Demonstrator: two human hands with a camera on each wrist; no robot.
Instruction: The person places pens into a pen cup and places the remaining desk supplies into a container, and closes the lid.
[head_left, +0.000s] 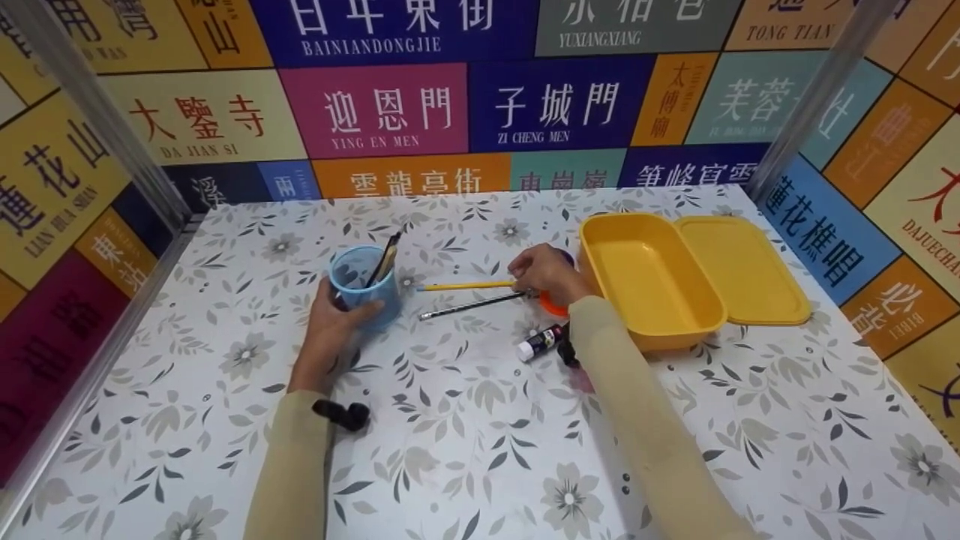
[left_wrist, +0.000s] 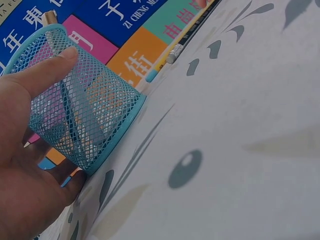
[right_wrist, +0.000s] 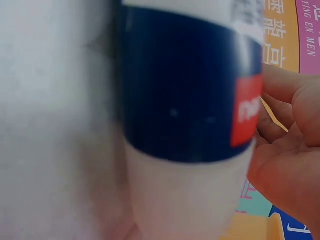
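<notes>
My left hand (head_left: 334, 322) grips a light blue mesh pen cup (left_wrist: 95, 100) that stands on the table, thumb on the near side and fingers round the back. A few slim pens (head_left: 386, 259) lean inside it. Over to the right, my right hand (head_left: 551, 270) has bent fingers at the right end of a yellow pencil (head_left: 465, 286) and appears to pinch it. A dark striped pencil (head_left: 472, 306) lies just below, its far end partly under the hand. A glue stick (head_left: 540, 343) with a white cap lies by the right wrist, large and blurred in the right wrist view.
An open yellow box (head_left: 645, 277) stands right of my right hand, its yellow lid (head_left: 750, 270) beside it. An orange-red round object (head_left: 553, 305) is mostly hidden behind that hand. Something pinkish (head_left: 581, 379) shows under the right forearm. Printed panels (head_left: 375, 109) border the flower-patterned table.
</notes>
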